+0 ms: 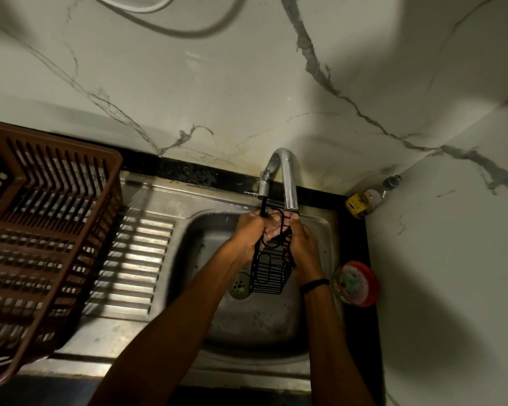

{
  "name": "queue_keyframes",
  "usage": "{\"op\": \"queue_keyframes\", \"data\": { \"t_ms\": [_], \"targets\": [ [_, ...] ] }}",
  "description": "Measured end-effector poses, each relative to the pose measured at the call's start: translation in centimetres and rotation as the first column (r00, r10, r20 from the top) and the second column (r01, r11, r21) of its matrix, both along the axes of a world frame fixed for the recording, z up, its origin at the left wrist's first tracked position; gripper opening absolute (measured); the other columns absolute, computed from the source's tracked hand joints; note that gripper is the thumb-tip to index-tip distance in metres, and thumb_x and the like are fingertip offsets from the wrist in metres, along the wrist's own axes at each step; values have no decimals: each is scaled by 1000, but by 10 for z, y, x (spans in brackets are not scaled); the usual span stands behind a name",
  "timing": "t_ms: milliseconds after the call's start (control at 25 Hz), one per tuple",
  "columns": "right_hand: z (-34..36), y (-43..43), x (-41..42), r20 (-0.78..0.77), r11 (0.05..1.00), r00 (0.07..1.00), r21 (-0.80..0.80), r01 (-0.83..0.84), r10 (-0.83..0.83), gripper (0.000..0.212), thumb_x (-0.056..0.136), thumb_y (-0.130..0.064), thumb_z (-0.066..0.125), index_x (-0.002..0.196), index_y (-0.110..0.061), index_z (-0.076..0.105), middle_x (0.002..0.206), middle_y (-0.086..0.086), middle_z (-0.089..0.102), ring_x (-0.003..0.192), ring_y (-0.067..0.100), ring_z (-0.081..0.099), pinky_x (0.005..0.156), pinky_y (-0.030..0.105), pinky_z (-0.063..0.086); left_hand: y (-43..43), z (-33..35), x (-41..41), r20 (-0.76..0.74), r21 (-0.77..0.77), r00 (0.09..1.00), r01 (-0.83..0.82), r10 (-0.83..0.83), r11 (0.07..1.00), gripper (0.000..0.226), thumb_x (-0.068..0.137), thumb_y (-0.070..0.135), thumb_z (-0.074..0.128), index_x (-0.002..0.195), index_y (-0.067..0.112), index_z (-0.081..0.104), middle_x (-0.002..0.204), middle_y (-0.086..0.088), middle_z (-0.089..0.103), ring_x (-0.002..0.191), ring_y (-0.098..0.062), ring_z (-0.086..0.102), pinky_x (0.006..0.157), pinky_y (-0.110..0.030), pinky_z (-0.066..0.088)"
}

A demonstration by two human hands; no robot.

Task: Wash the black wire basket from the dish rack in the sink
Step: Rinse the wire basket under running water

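The black wire basket (269,272) hangs lengthwise over the steel sink (206,230), its upper end right under the spout of the curved metal tap (288,183). My left hand (251,232) grips the basket's upper left side, fingers curled round the wires. On the other side my right hand (304,247) holds the right edge, with a black band on its wrist. The basket's lower boxed part points toward the drain (238,285). The brown plastic dish rack (41,230) stands on the drainboard at the left.
A ribbed steel drainboard (135,259) lies between rack and basin. A round orange-rimmed tub (355,284) sits on the black counter at the sink's right. A small bottle (370,197) stands in the back right corner. Marble-patterned walls close in behind and on the right.
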State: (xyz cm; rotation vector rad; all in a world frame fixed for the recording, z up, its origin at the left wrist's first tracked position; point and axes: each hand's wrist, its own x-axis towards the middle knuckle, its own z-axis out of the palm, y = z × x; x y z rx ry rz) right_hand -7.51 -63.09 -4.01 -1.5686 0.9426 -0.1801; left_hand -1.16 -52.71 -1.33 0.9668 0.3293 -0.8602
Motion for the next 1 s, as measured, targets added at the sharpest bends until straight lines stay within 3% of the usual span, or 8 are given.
{"op": "queue_keyframes", "data": {
  "t_ms": [120, 200, 280, 440, 520, 640, 840, 1000],
  "targets": [
    [7, -1, 0, -24, 999, 1000, -46, -12, 11, 34, 101, -44, 47, 95, -22, 72, 87, -3, 73, 76, 4, 68, 62, 15, 50, 2, -3, -1, -57, -69, 997, -61, 57, 996, 7, 95, 0, 64, 89, -4, 65, 68, -12, 64, 56, -16, 60, 57, -24, 55],
    [6, 1, 0, -19, 998, 1000, -64, -23, 22, 36, 99, -47, 49, 97, -20, 73, 89, -1, 75, 81, 8, 70, 68, 21, 53, 1, -3, 0, 24, 69, 995, -93, 92, 993, 22, 95, 17, 70, 99, -4, 65, 82, -21, 64, 60, -22, 59, 53, -25, 53],
    [7, 2, -1, -7, 998, 1000, -59, -12, 12, 37, 100, -45, 49, 98, -17, 73, 86, -2, 74, 76, 3, 70, 62, 15, 52, -1, -3, 1, 128, 162, 992, -32, 11, 986, 32, 99, 28, 64, 105, -3, 64, 89, -25, 63, 66, -24, 62, 56, -25, 55],
    [10, 7, -4, 17, 997, 999, -66, 29, -28, 39, 102, -44, 45, 100, -17, 73, 87, 1, 75, 81, 11, 72, 67, 23, 55, -3, 5, 6, 169, 215, 982, 42, -80, 976, 50, 105, 38, 51, 111, -10, 66, 93, -22, 76, 76, -24, 76, 58, -28, 62],
    [9, 8, -5, 21, 995, 999, -88, 49, -47, 41, 101, -47, 44, 100, -17, 73, 89, 2, 75, 84, 15, 72, 72, 28, 56, -4, 8, 9, 144, 207, 986, 50, -81, 977, 52, 108, 38, 45, 112, -10, 66, 94, -22, 76, 77, -23, 76, 62, -29, 63],
    [8, 6, -4, 3, 993, 997, -94, 77, -78, 40, 101, -46, 44, 101, -17, 72, 92, 2, 74, 83, 14, 70, 65, 20, 54, -1, 16, 12, 26, 86, 996, 84, -87, 993, 41, 109, 25, 44, 120, -11, 61, 110, -30, 72, 96, -36, 74, 80, -42, 63],
    [6, 10, -7, -3, 991, 998, -112, 69, -70, 43, 102, -48, 42, 102, -17, 72, 91, 3, 75, 85, 18, 72, 76, 32, 58, 5, 21, 4, 138, 134, 964, 207, -225, 969, 26, 105, 20, 54, 108, -3, 66, 76, -9, 74, 59, -17, 70, 50, -23, 57],
    [12, 13, -4, -84, 963, 996, -269, -15, -8, 48, 104, -44, 34, 105, -11, 69, 95, 7, 73, 88, 22, 68, 72, 26, 49, 5, 16, 0, 245, 221, 947, 154, -207, 963, 43, 107, 36, 47, 113, -3, 65, 88, -11, 76, 69, -18, 75, 55, -26, 59]
  ]
}}
